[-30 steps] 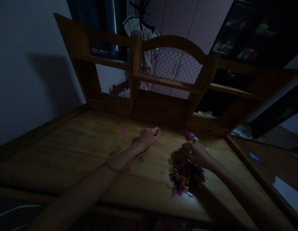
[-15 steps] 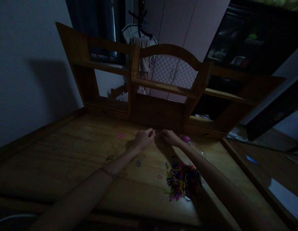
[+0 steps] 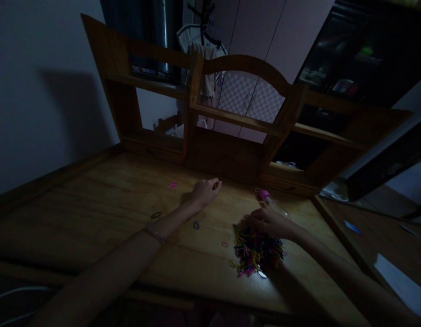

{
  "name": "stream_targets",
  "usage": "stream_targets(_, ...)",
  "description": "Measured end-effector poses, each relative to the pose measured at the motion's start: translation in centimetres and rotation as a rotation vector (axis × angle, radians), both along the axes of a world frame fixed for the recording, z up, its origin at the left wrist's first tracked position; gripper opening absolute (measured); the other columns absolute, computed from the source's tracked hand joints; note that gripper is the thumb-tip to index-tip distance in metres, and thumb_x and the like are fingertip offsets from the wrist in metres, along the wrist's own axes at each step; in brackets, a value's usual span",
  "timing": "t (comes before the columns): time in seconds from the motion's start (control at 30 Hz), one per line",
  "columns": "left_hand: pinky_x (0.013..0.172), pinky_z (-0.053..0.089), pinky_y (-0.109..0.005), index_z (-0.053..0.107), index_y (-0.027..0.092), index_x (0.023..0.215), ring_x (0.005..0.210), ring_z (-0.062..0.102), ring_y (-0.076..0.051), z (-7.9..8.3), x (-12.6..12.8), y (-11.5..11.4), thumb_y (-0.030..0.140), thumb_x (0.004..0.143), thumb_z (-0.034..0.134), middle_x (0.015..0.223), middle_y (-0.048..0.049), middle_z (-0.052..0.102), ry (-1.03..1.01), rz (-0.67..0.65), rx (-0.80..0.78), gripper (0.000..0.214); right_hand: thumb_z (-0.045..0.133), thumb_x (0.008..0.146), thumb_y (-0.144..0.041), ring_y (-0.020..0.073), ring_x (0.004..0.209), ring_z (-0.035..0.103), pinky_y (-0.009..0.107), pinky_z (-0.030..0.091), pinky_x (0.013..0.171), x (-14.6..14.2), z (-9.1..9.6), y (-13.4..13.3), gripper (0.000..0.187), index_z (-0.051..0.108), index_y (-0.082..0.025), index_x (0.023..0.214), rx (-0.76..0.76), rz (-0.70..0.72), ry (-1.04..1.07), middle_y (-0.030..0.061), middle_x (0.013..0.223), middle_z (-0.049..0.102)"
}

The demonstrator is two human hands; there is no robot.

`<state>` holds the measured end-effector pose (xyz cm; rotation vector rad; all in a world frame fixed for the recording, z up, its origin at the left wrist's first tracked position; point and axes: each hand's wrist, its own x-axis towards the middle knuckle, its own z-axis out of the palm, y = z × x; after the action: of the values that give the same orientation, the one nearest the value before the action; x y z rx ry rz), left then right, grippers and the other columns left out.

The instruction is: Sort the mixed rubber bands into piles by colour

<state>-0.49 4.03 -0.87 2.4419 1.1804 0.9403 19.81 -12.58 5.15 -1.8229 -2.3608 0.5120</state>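
My left hand (image 3: 207,191) is over the far middle of the wooden desk, its fingers curled into a pinch; whatever is in them is too small and dark to make out. My right hand (image 3: 270,221) is at the upper edge of a tangled pile of multicoloured elastic bands (image 3: 256,254), its fingers bent and close together, their tips dim against the pile. Between my arms lie a blue band (image 3: 196,225) and an orange band (image 3: 224,244). To the left are a dark band (image 3: 156,215) and a pink band (image 3: 173,185).
Beyond my right hand lies a clear bottle-like container (image 3: 280,210) with a pink cap (image 3: 264,194). A wooden shelf unit (image 3: 227,152) lines the desk's back, with a wall (image 3: 54,113) at left. White paper (image 3: 401,284) lies on a lower surface at right.
My right hand has left the spot beside my left hand and come back toward me and to the right, over the band pile. My left hand stays nearly in place. The view has shifted slightly.
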Motion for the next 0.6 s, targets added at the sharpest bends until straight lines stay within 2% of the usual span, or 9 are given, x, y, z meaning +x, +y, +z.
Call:
stream_targets(0.07,0.056,0.027,-0.027,0.066,0.022,0.081,0.063,0.059,-0.017,0.0,0.0,0.0,0.044,0.095,0.039,0.073,-0.0036,0.069,0.005,-0.002,0.000,0.038,0.042,0.098,-0.039,0.0142,0.063,0.057,0.026,0.039,0.061,-1.2,0.4,-0.3,0.039,0.067,-0.016,0.078,0.093,-0.002,0.004,0.0047,0.072,0.065)
stream_targets(0.13,0.056,0.027,-0.027,0.067,0.022,0.081,0.063,0.059,-0.017,0.0,0.0,-0.1,0.044,0.095,0.039,0.073,-0.0036,0.069,0.010,-0.003,0.001,0.038,0.048,0.095,-0.031,0.0156,0.075,0.059,0.026,0.042,0.069,-2.9,0.7,-0.5,0.025,0.067,-0.018,0.087,0.155,0.054,0.041,0.0061,0.086,0.066)
stream_targets(0.23,0.056,0.027,-0.026,0.067,0.022,0.083,0.063,0.059,-0.016,0.1,0.0,-0.1,0.044,0.096,0.038,0.074,-0.0035,0.069,0.014,-0.005,0.003,0.038,0.051,0.094,-0.024,0.0161,0.085,0.059,0.026,0.044,0.075,-5.8,0.7,-1.0,0.016,0.066,-0.019,0.098,0.139,0.192,0.120,0.0068,0.098,0.064)
stream_targets(0.37,0.055,0.027,-0.027,0.067,0.022,0.081,0.063,0.059,-0.017,0.1,0.0,-0.2,0.044,0.095,0.039,0.072,-0.0039,0.069,0.020,0.001,0.007,0.039,0.054,0.092,-0.020,0.0151,0.085,0.058,0.024,0.044,0.074,-8.5,0.0,-1.4,0.010,0.063,-0.017,0.096,0.086,0.382,0.141,0.0061,0.095,0.062)
stream_targets(0.47,0.054,0.027,-0.027,0.067,0.022,0.080,0.062,0.059,-0.017,0.0,0.0,-0.2,0.044,0.095,0.039,0.070,-0.0036,0.068,0.023,0.001,0.012,0.038,0.056,0.090,-0.019,0.0147,0.078,0.056,0.025,0.042,0.075,-8.3,-0.7,-1.4,0.008,0.062,-0.016,0.085,0.115,0.441,0.071,0.0044,0.082,0.062)
stream_targets(0.6,0.054,0.027,-0.027,0.067,0.022,0.080,0.062,0.059,-0.017,0.0,-0.1,-0.2,0.044,0.095,0.040,0.072,-0.0032,0.068,0.019,-0.008,0.016,0.037,0.054,0.091,-0.020,0.0143,0.070,0.054,0.028,0.041,0.074,-6.0,-1.1,-1.7,0.021,0.061,-0.016,0.072,0.165,0.408,-0.033,0.0036,0.072,0.061)
